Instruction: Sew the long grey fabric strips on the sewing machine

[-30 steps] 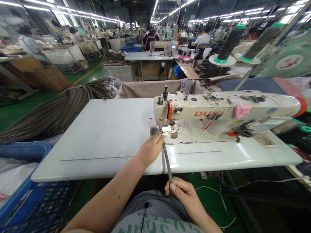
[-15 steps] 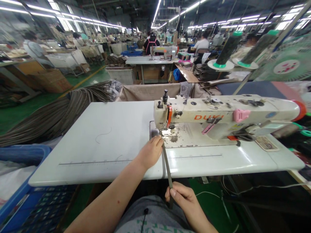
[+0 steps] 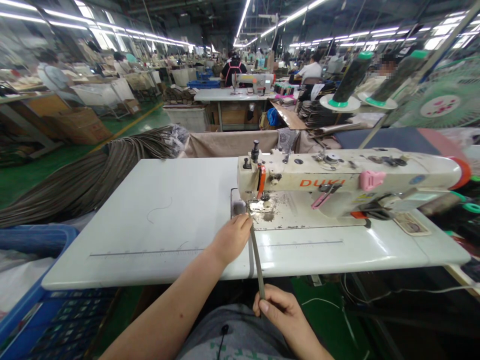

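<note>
A narrow grey-brown fabric strip (image 3: 257,260) runs from the needle area of the white sewing machine (image 3: 337,175) down over the table's front edge. Close in front of the presser foot, my left hand (image 3: 235,235) is closed on the strip, fingers pressed together at its upper part. Below the table edge, my right hand (image 3: 277,306) pinches the same strip between thumb and fingers, holding it fairly taut. The strip's far end under the needle is hidden by my left hand and the machine head.
The white sewing table (image 3: 180,200) carries a printed ruler line and a loose thread. A thick bundle of dark strips (image 3: 93,175) lies to the left, above a blue crate (image 3: 37,300). Thread cones (image 3: 352,77) and a green fan (image 3: 442,100) stand at right.
My right hand has shifted slightly left along with the strip. My left hand stays almost in place near the presser foot, a touch lower in view.
</note>
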`<state>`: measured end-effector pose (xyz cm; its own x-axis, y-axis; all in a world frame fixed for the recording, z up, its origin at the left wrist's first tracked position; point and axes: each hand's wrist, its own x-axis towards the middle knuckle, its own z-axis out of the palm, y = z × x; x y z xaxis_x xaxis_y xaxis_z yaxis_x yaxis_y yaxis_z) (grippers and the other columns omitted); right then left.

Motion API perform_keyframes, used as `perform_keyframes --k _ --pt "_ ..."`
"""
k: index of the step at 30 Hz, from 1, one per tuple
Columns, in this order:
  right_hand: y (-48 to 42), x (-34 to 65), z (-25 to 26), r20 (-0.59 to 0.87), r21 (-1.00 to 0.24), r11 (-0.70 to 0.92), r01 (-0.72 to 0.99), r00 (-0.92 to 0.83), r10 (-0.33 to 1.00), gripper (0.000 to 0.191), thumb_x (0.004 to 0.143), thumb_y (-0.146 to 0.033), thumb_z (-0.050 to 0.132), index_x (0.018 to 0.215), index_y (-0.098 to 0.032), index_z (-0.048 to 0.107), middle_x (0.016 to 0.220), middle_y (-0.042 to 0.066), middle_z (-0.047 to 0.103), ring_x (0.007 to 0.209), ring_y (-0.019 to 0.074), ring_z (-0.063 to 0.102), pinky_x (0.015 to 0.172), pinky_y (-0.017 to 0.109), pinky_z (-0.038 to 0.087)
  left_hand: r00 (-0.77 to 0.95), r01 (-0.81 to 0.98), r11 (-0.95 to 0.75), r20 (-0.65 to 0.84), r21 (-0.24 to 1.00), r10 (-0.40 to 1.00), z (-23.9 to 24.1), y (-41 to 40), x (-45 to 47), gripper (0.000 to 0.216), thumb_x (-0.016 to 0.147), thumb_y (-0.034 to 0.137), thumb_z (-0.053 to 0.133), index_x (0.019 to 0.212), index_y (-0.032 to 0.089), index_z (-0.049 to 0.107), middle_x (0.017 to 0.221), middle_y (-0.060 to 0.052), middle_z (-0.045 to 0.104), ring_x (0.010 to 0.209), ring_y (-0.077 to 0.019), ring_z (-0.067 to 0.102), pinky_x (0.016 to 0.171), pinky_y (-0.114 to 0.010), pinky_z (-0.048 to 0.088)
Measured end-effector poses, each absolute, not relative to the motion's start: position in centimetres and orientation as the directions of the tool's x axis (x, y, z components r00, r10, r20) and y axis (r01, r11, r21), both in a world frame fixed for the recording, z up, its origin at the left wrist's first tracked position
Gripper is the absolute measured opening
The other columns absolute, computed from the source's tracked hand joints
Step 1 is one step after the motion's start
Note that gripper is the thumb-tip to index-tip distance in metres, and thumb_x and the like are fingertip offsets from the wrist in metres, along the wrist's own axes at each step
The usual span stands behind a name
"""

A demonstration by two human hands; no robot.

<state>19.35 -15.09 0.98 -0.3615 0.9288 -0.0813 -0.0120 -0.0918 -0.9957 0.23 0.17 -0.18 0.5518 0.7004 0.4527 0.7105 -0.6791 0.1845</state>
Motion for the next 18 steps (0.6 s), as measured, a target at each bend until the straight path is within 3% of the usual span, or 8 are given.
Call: perform_keyframes --k 6,12,18 --pt "-14.82 19.05 1.17 -0.067 -0.998 -0.065 0.017 -0.326 0.943 0.034 0.093 -0.051 0.072 0.080 -0.021 0.079 0.087 0.006 0.069 0.087 0.0234 0.066 0.082 0.033 0.050 0.553 0.708 -0.680 0.448 0.192 0.702 0.00 0.11 0.22 0.025 0.100 0.012 0.048 0.122 0.018 0.058 0.126 -0.013 0.065 0.124 -0.0259 0.064 0.111 -0.046 0.054" --pt "-14.85 18.90 1.12 -0.157 -0.985 -0.169 -0.029 -0.239 0.958 0.037 0.091 -0.057 0.072 0.096 -0.021 0.080 0.082 0.006 0.075 0.079 0.0227 0.067 0.078 0.035 0.054 0.536 0.710 -0.676 0.470 0.198 0.701 -0.27 0.11 0.24 0.026 0.100 0.012 0.047 0.123 0.019 0.058 0.126 -0.013 0.065 0.124 -0.0251 0.065 0.112 -0.046 0.053" --pt "-15.11 19.03 1.45 -0.171 -0.981 -0.187 -0.043 -0.243 0.955 0.035 0.094 -0.053 0.071 0.087 -0.020 0.080 0.079 0.005 0.074 0.078 0.0215 0.067 0.078 0.032 0.054 0.554 0.702 -0.686 0.458 0.193 0.696 0.14 0.15 0.18 0.024 0.099 0.012 0.050 0.121 0.018 0.058 0.124 -0.013 0.065 0.123 -0.0252 0.064 0.112 -0.043 0.053"
